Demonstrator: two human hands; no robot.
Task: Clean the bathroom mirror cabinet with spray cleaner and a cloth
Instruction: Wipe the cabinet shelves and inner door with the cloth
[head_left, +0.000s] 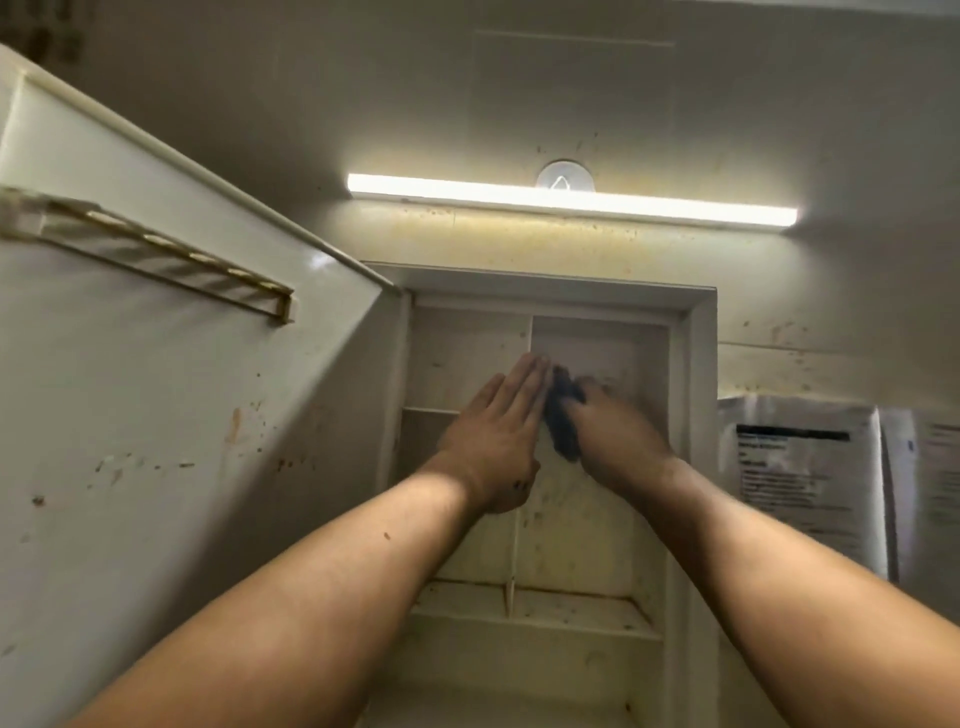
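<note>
The white wall cabinet (698, 364) stands open in front of me, its stained shelves and upright divider bare. My left hand (493, 436) lies flat with straight fingers against the upper part of the divider. Just to its right, my right hand (618, 431) grips a dark blue cloth (563, 421) and presses it into the upper right compartment; this hand is motion-blurred. No spray bottle is in view.
The cabinet door (182, 389) hangs open at the left, speckled with stains, with a slotted rack (156, 254) on its inner face. A lit tube light (571, 200) runs above the cabinet. Printed paper sheets (805, 467) are stuck on the wall at the right.
</note>
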